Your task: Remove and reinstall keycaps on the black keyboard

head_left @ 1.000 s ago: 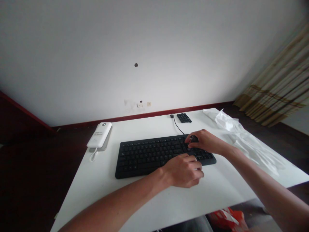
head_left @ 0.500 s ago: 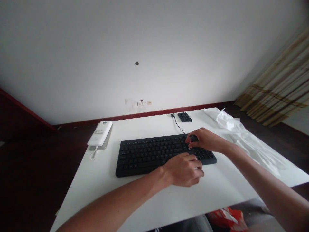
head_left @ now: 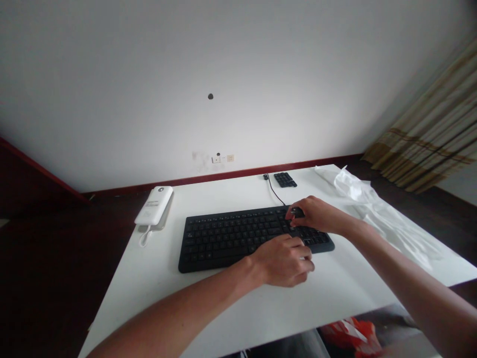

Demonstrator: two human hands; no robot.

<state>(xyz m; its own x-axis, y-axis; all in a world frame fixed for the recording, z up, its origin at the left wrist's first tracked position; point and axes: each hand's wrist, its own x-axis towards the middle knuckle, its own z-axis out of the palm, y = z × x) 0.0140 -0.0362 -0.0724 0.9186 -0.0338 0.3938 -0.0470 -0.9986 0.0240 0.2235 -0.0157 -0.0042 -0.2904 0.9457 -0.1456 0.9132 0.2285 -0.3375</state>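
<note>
Pinching a small black object — right hand grip shut — over a keyboard, left hand curled.

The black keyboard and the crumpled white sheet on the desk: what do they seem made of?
The black keyboard looks like moulded plastic with a matte finish: its surface shows dull, with no glare. The crumpled white sheet seems to be thin plastic film, going by its sharp creases and see-through edges, though the view leaves that open.

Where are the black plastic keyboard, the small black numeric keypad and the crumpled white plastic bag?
black plastic keyboard [head_left: 231, 237]: head view, left-centre keys
small black numeric keypad [head_left: 285, 180]: head view, centre keys
crumpled white plastic bag [head_left: 352, 185]: head view, bunched top
</note>
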